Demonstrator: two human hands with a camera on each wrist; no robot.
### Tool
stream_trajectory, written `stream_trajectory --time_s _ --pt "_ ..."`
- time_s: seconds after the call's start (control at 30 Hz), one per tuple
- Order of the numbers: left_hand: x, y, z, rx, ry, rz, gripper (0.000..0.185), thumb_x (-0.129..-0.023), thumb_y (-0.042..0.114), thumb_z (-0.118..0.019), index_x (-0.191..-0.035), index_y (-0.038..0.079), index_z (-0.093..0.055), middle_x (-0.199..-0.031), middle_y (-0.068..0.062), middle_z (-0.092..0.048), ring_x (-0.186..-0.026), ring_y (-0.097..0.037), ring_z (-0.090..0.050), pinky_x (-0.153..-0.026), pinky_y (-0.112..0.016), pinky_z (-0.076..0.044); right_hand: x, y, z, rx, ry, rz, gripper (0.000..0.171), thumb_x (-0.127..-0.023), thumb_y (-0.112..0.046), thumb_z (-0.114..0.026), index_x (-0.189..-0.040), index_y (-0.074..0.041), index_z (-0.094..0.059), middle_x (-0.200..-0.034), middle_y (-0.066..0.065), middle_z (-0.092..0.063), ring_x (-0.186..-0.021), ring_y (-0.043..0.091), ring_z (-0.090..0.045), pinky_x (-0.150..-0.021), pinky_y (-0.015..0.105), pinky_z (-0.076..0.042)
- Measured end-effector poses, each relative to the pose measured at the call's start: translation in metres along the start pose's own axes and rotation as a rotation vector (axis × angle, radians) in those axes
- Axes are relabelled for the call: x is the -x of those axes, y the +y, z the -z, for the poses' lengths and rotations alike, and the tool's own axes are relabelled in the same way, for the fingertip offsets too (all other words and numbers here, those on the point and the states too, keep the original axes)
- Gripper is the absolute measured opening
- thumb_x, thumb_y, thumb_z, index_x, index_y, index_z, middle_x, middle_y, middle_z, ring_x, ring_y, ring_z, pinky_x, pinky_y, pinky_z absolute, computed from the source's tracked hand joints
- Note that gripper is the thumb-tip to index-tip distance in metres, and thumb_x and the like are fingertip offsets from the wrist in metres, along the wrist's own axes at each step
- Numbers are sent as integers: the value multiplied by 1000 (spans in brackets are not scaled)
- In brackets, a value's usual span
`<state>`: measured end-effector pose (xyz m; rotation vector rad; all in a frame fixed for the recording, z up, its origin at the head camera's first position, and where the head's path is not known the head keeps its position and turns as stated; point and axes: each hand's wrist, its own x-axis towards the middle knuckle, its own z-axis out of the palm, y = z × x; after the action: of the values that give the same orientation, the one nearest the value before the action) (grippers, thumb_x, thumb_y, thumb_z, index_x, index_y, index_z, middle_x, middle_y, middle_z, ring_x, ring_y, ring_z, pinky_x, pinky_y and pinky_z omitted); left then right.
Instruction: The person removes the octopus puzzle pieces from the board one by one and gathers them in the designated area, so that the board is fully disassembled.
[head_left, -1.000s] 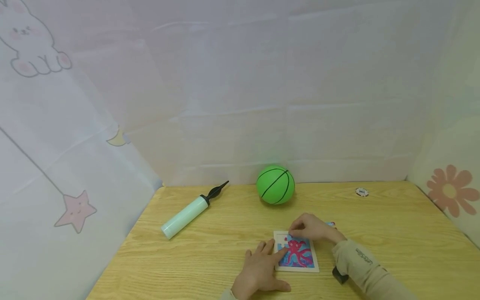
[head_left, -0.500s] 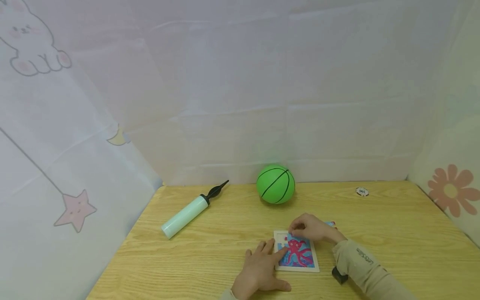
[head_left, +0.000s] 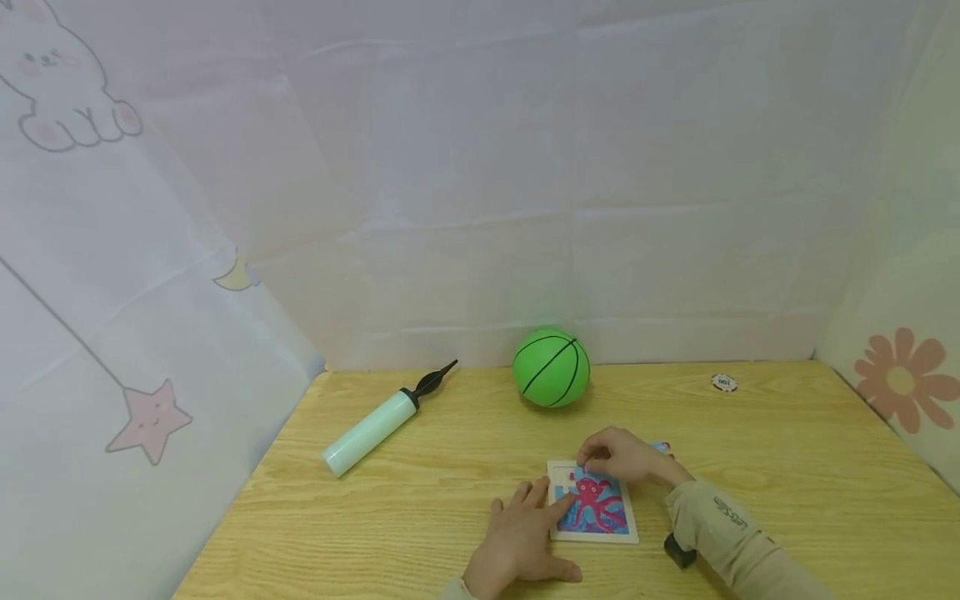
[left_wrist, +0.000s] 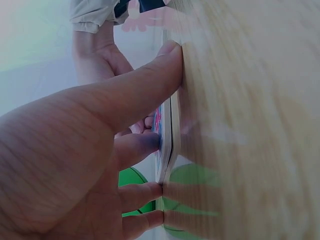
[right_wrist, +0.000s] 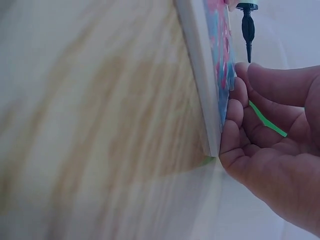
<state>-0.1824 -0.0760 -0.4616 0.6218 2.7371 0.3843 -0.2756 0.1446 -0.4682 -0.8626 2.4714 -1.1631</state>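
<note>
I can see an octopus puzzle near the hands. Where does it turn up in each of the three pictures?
Head: octopus puzzle flat on the table, low centre, between both hands.
Left wrist: seen edge-on, centre, against the fingers.
Right wrist: edge-on, upper centre.
Shared landmark: green ball, a green patch behind the left hand's fingers.

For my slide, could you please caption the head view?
Both hands, left and right, work an octopus puzzle near a green ball.

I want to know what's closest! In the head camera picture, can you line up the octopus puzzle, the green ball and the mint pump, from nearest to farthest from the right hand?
From the right hand:
1. Octopus puzzle: touching, right under its fingers.
2. Green ball: behind the hand, near the wall.
3. Mint pump: far off to the left.
</note>
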Motion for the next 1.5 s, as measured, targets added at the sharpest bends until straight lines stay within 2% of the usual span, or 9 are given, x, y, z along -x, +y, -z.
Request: stream_trajectory --time_s 0.37,0.67,0.97,1.2,1.5 --pt "0 2 0 18 0 1 86 -69 62 -75 -144 38 -42 -153 -7 -32 -139 -36 -29 -99 -67 -28 1 3 -1 -56 41 -7 6 -88 -1 -64 -92 -2 -69 -85 2 -65 -79 12 -59 -73 25 -49" --pt "-2 2 0 9 3 -2 86 -69 63 -75 -144 39 -41 -154 -6 -31 -139 -35 -29 -99 -67 -29 4 -5 0 -17 57 -1 8 -84 0 -69 -91 -5 -69 -84 -1 -64 -80 12 -58 -73 24 -49" --pt "-1 3 0 12 4 -3 86 -68 62 -76 -144 38 -42 -153 -7 -32 -138 -36 -30 -98 -67 -29 6 -5 0 -9 47 7 10 -85 1 -68 -91 -7 -67 -85 -2 -63 -80 11 -58 -71 25 -49" --pt "-1 3 -1 13 13 -4 86 -68 62 -76 -144 38 -43 -153 -8 -33 -138 -37 -30 -98 -68 -30 10 -11 12 -35 81 34 8 -87 -4 -68 -95 -8 -67 -91 0 -66 -85 14 -61 -75 26 -50" --pt "1 4 1 34 9 2 86 -68 60 -77 -144 37 -43 -152 -9 -33 -138 -37 -30 -98 -68 -29 15 -13 27 -94 94 14 11 -88 -4 -66 -99 -4 -67 -95 5 -66 -86 18 -60 -74 27 -50"
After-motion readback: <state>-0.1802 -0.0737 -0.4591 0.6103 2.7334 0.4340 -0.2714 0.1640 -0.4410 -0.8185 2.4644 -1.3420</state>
